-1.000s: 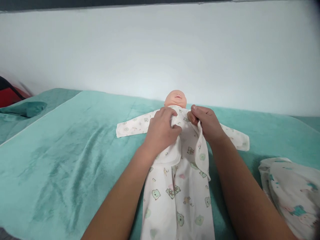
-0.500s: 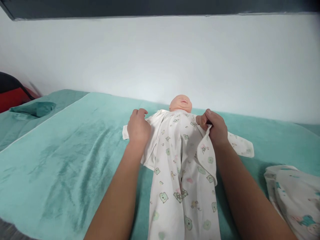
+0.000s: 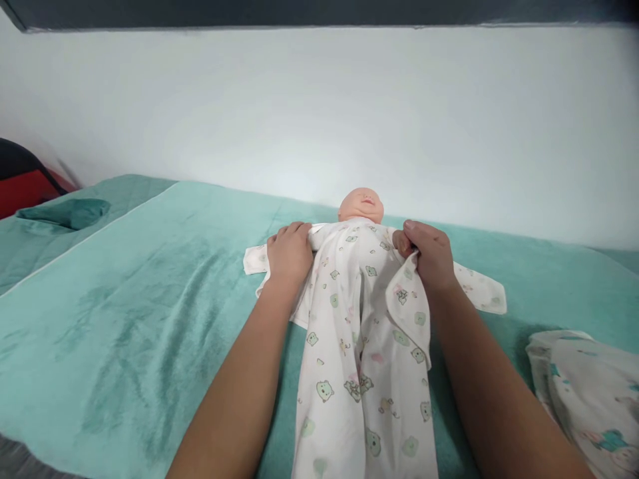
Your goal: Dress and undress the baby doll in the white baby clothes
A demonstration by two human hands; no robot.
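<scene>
A baby doll (image 3: 361, 205) lies on its back on a teal blanket (image 3: 150, 299), head toward the wall. It wears a white sleepsuit (image 3: 359, 346) printed with small bears. My left hand (image 3: 289, 253) is curled over the suit's left shoulder by the collar and grips the cloth. My right hand (image 3: 426, 256) pinches the folded-back front flap of the sleepsuit at the doll's other shoulder. Both suit sleeves lie spread out to the sides.
A crumpled white printed cloth (image 3: 584, 392) lies at the right near edge. A folded dark teal cloth (image 3: 64, 214) sits at the far left, beside a red and black object (image 3: 22, 183). A white wall runs behind the bed.
My left hand left the chest, swung out to the left sleeve, then came back in to the collar. The left front panel now lies flat over the doll's chest. My right hand has kept its hold.
</scene>
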